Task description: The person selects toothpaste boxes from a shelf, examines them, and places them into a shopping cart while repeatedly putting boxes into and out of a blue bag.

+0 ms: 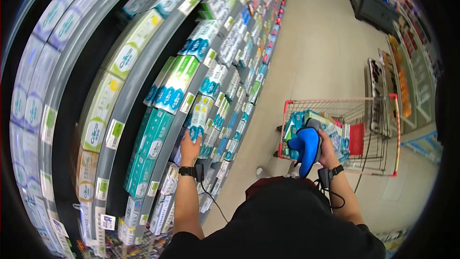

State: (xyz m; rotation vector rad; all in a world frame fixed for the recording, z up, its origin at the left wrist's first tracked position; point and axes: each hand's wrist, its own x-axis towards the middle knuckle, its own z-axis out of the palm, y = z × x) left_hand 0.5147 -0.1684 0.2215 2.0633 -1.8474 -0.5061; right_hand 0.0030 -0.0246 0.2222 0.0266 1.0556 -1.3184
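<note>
At the shelf on the left, my left hand [190, 147] is closed round the lower end of a white, yellow and teal tissue pack [199, 115], beside other packs on that shelf. Over the cart's near left part, my right hand [327, 149] grips a blue and grey padded object [309, 146], whose exact kind I cannot make out. Beneath and behind it, teal, green and white packs [295, 125] lie in the wire shopping cart [396, 136]. Black bands with small boxes and cables are on both wrists.
Long shelves [165, 33] of tissue packs run along the left. Tiled floor [316, 43] stretches ahead between the shelves and the cart. A dark display bin [357, 0] stands at the upper right, with more racks [414, 81] below it.
</note>
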